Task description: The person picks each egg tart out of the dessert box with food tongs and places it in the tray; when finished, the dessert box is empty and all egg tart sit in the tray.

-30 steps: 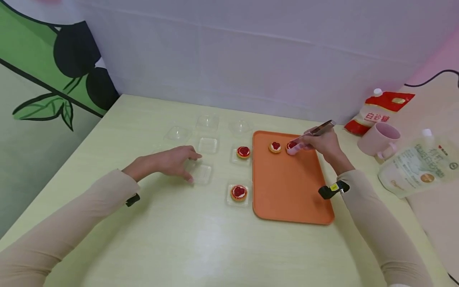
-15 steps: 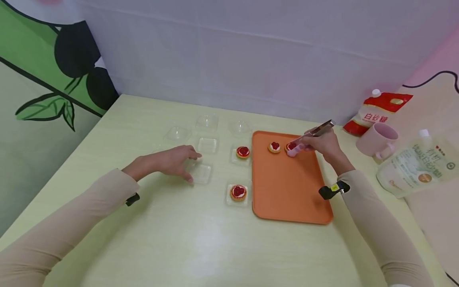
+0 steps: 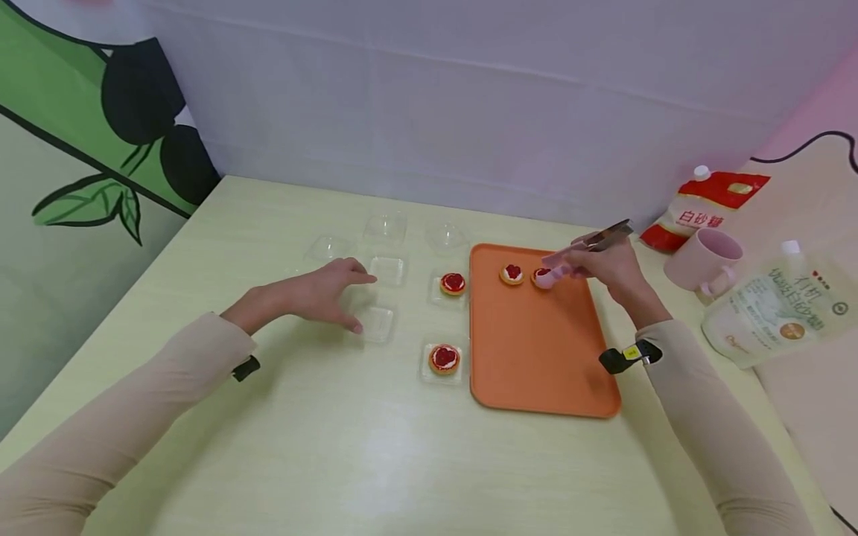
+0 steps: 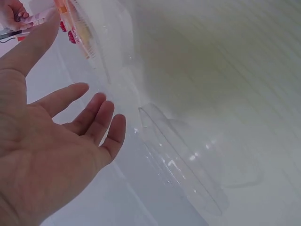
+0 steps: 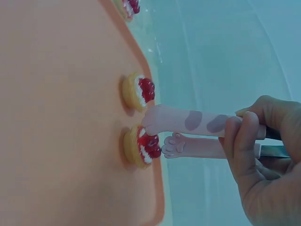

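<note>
My right hand grips metal tongs with pink paw-shaped tips. Those tips are at the right-hand berry tart on the orange tray; whether they touch it I cannot tell. A second tart sits just left of it on the tray. Over the table at left, my left hand holds nothing, its thumb and fingers spread beside a clear plastic base. Another clear base lies behind. Two more bases hold a tart each, one tart farther back and one tart nearer.
Clear domed lids, such as one lid, stand along the back of the table. Right of the tray are a red and white bag, a pink mug and a pale spouted pouch. A cloth-covered wall rises behind the table.
My left hand has risen slightly. The tongs have shifted a little and their arms look wider apart at the tart. The tarts and containers have stayed in place.
</note>
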Demonstrator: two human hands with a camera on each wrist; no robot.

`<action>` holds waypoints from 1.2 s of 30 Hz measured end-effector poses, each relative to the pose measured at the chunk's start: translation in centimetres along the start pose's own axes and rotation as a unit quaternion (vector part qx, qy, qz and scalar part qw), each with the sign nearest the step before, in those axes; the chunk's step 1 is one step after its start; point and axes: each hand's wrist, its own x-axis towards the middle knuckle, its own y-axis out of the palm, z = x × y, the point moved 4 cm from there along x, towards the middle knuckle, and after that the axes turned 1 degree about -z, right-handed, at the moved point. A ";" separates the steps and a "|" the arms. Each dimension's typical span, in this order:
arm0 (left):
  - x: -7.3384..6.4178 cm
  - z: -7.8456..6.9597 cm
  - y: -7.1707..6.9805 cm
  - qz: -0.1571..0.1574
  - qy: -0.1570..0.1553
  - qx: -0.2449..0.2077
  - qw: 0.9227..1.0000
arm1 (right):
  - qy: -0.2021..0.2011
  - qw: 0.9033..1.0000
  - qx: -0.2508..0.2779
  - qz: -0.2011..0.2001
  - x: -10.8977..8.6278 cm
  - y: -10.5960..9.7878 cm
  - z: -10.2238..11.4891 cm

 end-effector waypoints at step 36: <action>3.5 -9.7 5.7 0.088 0.062 0.032 0.994 | -0.088 0.981 0.058 0.164 -9.4 6.8 6.4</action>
